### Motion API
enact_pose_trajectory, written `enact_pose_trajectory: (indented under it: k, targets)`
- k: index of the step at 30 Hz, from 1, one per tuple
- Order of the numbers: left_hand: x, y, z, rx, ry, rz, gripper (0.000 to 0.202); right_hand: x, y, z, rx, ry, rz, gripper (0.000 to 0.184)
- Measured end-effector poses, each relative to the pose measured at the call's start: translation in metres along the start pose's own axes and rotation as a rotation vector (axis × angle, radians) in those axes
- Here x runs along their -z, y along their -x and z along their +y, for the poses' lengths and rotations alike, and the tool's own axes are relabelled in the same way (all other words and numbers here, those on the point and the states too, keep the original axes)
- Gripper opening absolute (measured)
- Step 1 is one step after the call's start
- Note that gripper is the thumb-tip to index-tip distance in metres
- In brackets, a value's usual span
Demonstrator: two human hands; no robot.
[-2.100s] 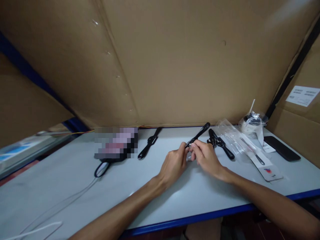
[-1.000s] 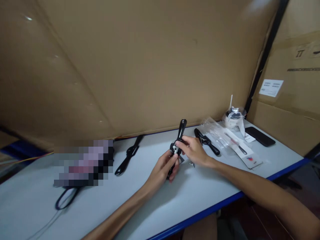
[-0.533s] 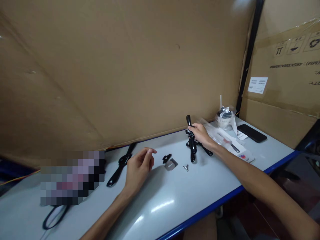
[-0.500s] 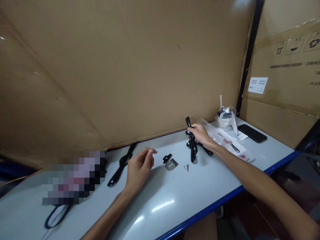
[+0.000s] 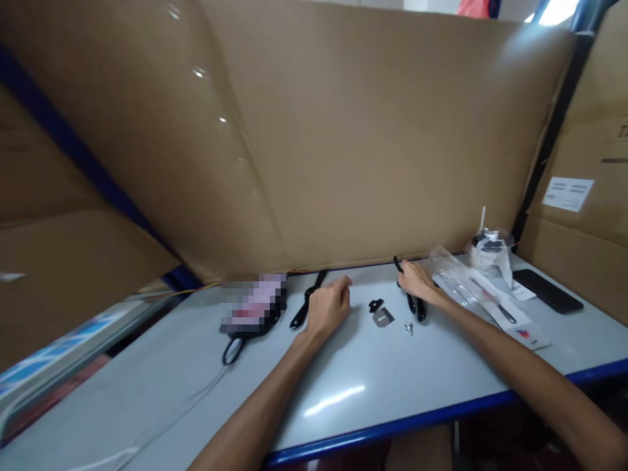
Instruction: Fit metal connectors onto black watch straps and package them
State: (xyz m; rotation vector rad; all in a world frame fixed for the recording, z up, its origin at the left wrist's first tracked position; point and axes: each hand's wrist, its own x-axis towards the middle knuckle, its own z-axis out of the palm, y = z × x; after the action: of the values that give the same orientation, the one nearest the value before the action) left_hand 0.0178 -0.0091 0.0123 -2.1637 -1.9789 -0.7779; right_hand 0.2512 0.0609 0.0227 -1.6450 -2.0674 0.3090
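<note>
Right of centre, my right hand [image 5: 417, 281] grips the black handles [image 5: 420, 310]; left hand [image 5: 330, 306] half-open, empty; small parts [image 5: 383, 317] lie loose between, unfitted.

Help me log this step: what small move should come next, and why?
Probably the left hand should reach right to the metal plate: it looks empty and near, the plate lies loose on the table, and the right hand rests on the black handles.

A pale grey table [image 5: 417, 373] with a blue front edge stands against tall cardboard sheets [image 5: 343, 144]. Bright light [image 5: 554, 10] shows above them at the far right.
</note>
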Motion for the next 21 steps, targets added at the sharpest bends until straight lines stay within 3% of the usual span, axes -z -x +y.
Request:
enact_pose_trajectory:
  k: [3,9,17,21]
  targets:
    - [0.004,-0.007,-0.014,0.124,-0.164,-0.013,0.035,-0.007,-0.008,-0.008,-0.017,0.127,-0.078,0.022]
    - [0.002,-0.010,-0.033,0.159,-0.428,-0.118,0.043,-0.010,-0.021,-0.011,-0.021,0.276,-0.159,0.025]
    - [-0.002,-0.007,-0.040,0.198,-0.491,-0.179,0.048,-0.004,-0.012,-0.003,0.013,0.340,-0.107,0.030]
    - [-0.001,-0.008,-0.045,0.246,-0.467,-0.229,0.051,0.006,-0.003,-0.004,0.070,0.326,-0.001,0.030]
